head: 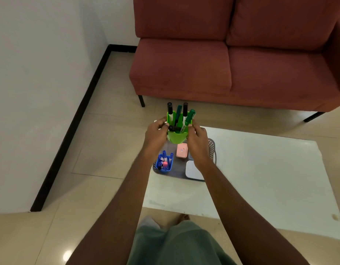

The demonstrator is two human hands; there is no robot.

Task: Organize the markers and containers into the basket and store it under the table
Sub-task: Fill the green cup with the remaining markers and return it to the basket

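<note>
Both hands (155, 133) grip green cup (175, 135) over basket (211, 148).

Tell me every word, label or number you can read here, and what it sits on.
Nothing here can be read.
Pink box in the grey basket: a small blue and red mark on its lid, too small to read.
Markers in the green cup: printing on the white barrels, blurred.
Blue cup, white box, sofa: no text visible.

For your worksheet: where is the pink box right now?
The pink box lies in the grey basket, between the blue cup and the right hand.
</note>
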